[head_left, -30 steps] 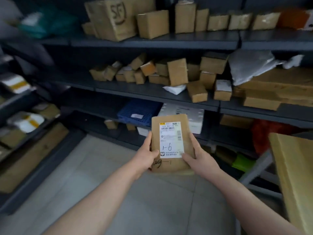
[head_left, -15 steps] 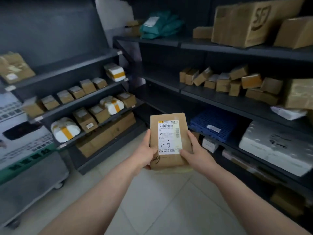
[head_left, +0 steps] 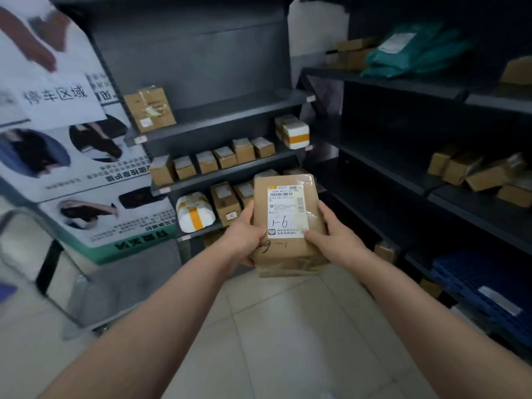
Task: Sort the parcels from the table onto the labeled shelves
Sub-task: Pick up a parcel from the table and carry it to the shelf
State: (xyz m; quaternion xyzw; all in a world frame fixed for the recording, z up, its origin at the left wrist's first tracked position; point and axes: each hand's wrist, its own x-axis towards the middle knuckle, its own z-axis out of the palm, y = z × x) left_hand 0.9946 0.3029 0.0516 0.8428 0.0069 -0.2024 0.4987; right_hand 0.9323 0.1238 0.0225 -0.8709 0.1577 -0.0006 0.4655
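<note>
The flat brown paper-wrapped parcel [head_left: 288,220] labelled 1-6 is mid-carry, clamped at its sides by the left grip [head_left: 244,234] and right grip [head_left: 336,240], facing the dark grey metal shelves [head_left: 244,110]; next, probably, finding the shelf tag matching 1-6.

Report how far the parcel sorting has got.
Done: small brown cardboard boxes already sit on the dark grey metal shelves. In hand: left hand and right hand hold a flat brown parcel whose white label reads 1-6. Left: shelving it; the table is out of view, so the rest is unknown.
</note>
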